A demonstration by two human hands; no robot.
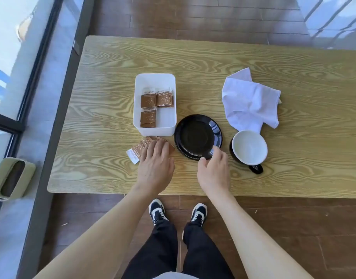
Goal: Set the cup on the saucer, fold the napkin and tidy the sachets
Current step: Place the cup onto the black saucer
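A black saucer (pixel 197 135) lies near the table's front edge, its near rim lifted slightly. My right hand (pixel 213 170) pinches that near rim. A black cup with a white inside (pixel 249 148) stands upright on the table just right of the saucer, handle toward me. A crumpled white napkin (pixel 249 101) lies behind the cup. Several brown sachets (pixel 140 148) lie loose on the table left of the saucer, and my left hand (pixel 155 166) rests on them with fingers straight. More sachets (pixel 148 101) sit inside a white box (pixel 138 121).
The wooden table (pixel 193 57) ends close to my legs and shoes. A dark window frame and grey sill run along the left. A green object (pixel 11 178) sits on the sill at the left.
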